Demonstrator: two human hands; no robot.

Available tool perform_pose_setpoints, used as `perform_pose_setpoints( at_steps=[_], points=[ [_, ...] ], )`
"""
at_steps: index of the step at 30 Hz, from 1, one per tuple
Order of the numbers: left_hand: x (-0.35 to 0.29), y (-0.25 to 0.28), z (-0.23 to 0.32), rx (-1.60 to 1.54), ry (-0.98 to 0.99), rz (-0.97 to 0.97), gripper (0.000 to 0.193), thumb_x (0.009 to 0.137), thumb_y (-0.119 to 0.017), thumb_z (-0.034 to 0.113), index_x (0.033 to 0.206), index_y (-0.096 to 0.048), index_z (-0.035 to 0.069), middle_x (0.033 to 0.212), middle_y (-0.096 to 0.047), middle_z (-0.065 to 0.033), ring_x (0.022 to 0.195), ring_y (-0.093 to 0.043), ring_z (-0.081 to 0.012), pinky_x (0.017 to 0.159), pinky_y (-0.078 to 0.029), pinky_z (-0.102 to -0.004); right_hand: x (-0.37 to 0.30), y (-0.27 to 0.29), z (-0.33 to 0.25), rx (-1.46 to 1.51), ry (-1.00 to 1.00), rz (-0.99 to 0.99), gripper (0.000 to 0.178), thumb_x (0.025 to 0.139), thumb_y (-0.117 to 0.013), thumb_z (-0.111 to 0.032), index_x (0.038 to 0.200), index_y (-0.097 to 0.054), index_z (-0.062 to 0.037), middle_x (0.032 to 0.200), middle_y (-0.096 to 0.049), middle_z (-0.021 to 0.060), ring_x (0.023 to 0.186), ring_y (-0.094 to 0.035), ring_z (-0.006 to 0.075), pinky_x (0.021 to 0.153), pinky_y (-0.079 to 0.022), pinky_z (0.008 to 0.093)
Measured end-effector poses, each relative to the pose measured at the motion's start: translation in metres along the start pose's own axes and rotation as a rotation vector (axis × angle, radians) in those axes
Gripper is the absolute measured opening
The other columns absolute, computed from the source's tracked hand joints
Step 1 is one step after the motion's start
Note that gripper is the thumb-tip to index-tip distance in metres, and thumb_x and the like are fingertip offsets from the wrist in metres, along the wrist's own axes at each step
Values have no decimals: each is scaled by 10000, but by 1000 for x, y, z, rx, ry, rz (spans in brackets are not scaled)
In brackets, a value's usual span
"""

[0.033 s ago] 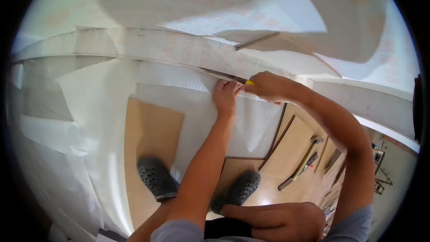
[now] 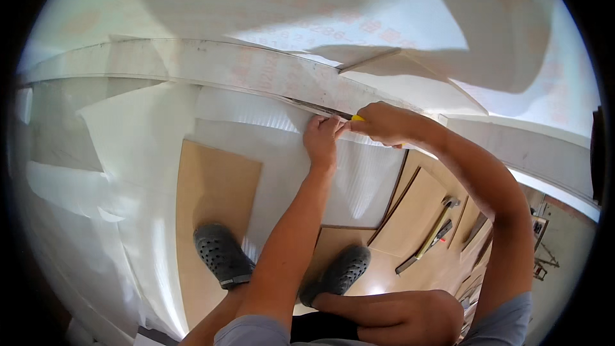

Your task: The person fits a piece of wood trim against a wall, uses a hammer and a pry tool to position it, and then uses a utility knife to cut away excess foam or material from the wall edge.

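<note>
My right hand (image 2: pixel 384 123) is closed around the yellow handle of a tool with a long, narrow, dark blade (image 2: pixel 314 106). The blade points left and lies in the gap along the foot of the wall. My left hand (image 2: pixel 322 138) is right beside it, its fingers bent and pressed together close to the blade and the edge of the white foam underlay (image 2: pixel 282 160). What those fingers pinch, if anything, is hidden. A pale skirting strip (image 2: pixel 211 61) runs along the wall just beyond both hands.
A wood-look floor plank (image 2: pixel 214 182) lies under my left shoe (image 2: pixel 221 253). Other laid planks (image 2: pixel 410 208) are at the right. On them lie a hammer (image 2: pixel 435 230) and a dark cutter-like tool (image 2: pixel 441 234). Loose white sheeting (image 2: pixel 138 154) covers the left side.
</note>
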State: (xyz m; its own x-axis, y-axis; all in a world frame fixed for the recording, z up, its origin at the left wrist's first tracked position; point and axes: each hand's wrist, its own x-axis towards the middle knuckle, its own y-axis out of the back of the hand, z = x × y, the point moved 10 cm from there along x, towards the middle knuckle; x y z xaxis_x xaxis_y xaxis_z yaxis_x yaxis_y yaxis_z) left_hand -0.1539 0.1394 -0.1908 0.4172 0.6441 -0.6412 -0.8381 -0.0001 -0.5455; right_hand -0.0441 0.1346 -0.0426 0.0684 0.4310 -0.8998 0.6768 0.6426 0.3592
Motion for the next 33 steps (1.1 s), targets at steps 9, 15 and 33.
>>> perform_pose_setpoints(
  at_steps=[9,15,33],
  points=[
    [-7,-12,5,-36,-10,-5,77,990,-620,50,975,-603,-23,951,-658,-89,899,-701,-192,976,-609,-393,10,18,-22,74,-21,-195,585,1058,-505,-476,665,-502,-42,556,-436,24,407,-398,151,387,-343,339],
    [-9,-1,8,92,4,66,78,948,-604,21,1014,-642,6,979,-679,-65,849,-653,-132,817,-582,-310,-1,2,-43,-287,96,120,461,1046,-481,-299,887,-669,92,739,-668,254,641,-696,393,577,-564,482],
    [-8,-11,7,-91,2,-15,106,946,-657,30,943,-574,-36,959,-666,-122,904,-713,-209,958,-619,-398,-17,0,-18,613,-24,-147,291,1044,-565,-297,1190,-657,-62,743,-497,-25,496,-347,36,416,-256,230]
  ],
)
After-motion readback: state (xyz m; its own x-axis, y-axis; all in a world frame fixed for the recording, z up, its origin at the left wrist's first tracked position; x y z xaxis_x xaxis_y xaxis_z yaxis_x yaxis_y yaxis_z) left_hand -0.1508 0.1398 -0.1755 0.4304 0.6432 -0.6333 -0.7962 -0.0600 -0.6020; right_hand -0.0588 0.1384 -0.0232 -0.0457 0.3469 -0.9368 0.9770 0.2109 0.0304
